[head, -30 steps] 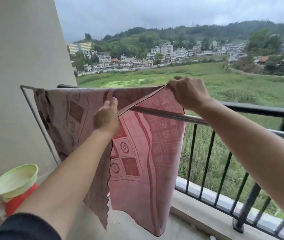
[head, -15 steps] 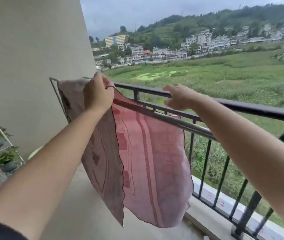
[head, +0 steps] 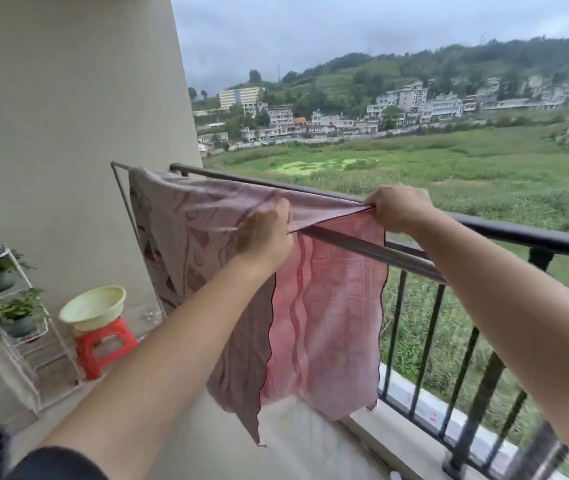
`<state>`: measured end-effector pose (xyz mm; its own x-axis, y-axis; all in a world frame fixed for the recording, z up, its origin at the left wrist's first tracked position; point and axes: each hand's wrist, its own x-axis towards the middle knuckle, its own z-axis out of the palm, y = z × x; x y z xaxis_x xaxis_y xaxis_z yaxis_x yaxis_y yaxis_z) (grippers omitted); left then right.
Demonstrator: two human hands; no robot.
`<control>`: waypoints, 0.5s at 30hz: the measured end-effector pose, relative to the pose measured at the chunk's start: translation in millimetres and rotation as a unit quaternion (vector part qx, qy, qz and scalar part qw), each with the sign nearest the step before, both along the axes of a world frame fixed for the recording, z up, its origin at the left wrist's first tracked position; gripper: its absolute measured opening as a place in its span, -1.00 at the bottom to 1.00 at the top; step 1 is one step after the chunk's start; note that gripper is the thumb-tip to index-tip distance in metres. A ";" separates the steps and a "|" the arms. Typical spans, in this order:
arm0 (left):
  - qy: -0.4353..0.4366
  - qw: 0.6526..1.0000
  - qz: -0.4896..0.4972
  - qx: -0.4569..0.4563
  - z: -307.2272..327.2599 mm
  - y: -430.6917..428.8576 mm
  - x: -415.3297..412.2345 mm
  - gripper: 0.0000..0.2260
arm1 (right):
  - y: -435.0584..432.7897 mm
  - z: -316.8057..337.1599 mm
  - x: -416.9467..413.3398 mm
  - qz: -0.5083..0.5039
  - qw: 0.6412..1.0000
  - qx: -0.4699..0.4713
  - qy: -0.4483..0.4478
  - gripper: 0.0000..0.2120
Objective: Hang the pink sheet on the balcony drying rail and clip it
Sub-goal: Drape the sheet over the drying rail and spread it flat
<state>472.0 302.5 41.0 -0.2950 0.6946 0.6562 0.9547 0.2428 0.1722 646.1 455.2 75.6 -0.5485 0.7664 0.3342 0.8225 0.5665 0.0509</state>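
The left hand (head: pixel 264 233) grips the top fold of the pink sheet (head: pixel 324 306), and the right hand (head: pixel 399 209) pinches its upper edge, pulling it taut between them. The sheet is draped over the metal drying rail (head: pixel 362 249), just inside the black balcony railing (head: pixel 525 235). A pale basin (head: pixel 92 308) sits on a red stool (head: pixel 106 344) near the wall.

Open air above the black railing (head: pixel 518 233), upper right of frame. The drying rail (head: pixel 373 251) runs just inside it, with a narrow gap between. The pink sheet (head: pixel 328 306) covers the rail's left stretch and curtains the centre; the right stretch is bare. The wall (head: pixel 68 133) closes the left side. A plant shelf (head: pixel 38 344) and a red stool (head: pixel 103 344) carrying a basin (head: pixel 92 306) crowd the lower left.
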 end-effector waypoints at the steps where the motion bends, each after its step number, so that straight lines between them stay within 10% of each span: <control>1: -0.009 1.000 0.011 -0.028 -13.0 0.2 5.9 -0.87 | -3.3 -0.8 14.3 -0.011 1.000 0.002 -0.009 -0.71; 7: -0.084 0.991 0.033 -0.094 -47.7 -11.4 46.4 -0.84 | -35.8 -14.9 85.6 -0.045 0.999 -0.025 -0.004 -0.77; 15: -0.147 0.966 -0.171 0.126 32.2 -16.9 122.5 -0.95 | -45.7 -18.2 117.1 0.018 0.997 -0.061 0.049 -0.87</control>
